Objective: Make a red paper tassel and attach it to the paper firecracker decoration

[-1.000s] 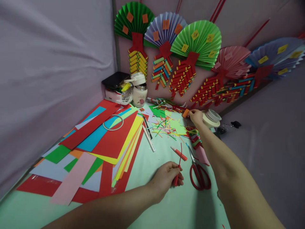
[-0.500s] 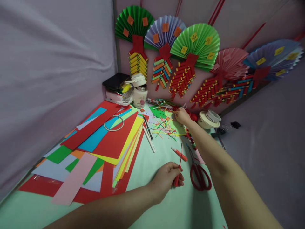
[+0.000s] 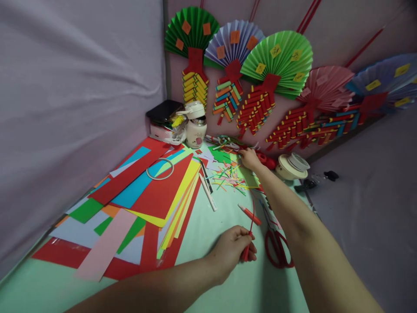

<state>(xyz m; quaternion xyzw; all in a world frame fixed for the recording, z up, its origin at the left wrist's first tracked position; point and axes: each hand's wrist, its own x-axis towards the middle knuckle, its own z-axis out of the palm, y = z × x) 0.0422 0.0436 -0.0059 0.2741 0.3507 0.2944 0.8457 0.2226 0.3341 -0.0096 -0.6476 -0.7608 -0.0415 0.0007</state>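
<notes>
My left hand (image 3: pixel 230 250) is low over the table with its fingers closed on a small red paper tassel (image 3: pixel 246 253), whose thin red cord stands up above the fingers. Farther back, my right hand (image 3: pixel 250 159) is stretched to the edge of a heap of cut paper strips (image 3: pixel 230 176), its fingers bent together. What lies between those fingertips is too small to make out. An orange-red marker (image 3: pixel 250 214) lies just beyond my left hand. To its right, partly under my right forearm, are scissors with red handles (image 3: pixel 276 248).
Stacked coloured paper (image 3: pixel 163 187) covers the left side, with a grey ring (image 3: pixel 171 167) on top. Two pens (image 3: pixel 208 195) lie beside it. A white bottle (image 3: pixel 196 130) and lidded container (image 3: pixel 291 167) stand at the back. Folded paper fans (image 3: pixel 276 61) hang on the wall.
The whole view has shifted slightly, so things appear a little farther right. My left hand keeps its hold on the red tassel. My right hand stays by the paper strips.
</notes>
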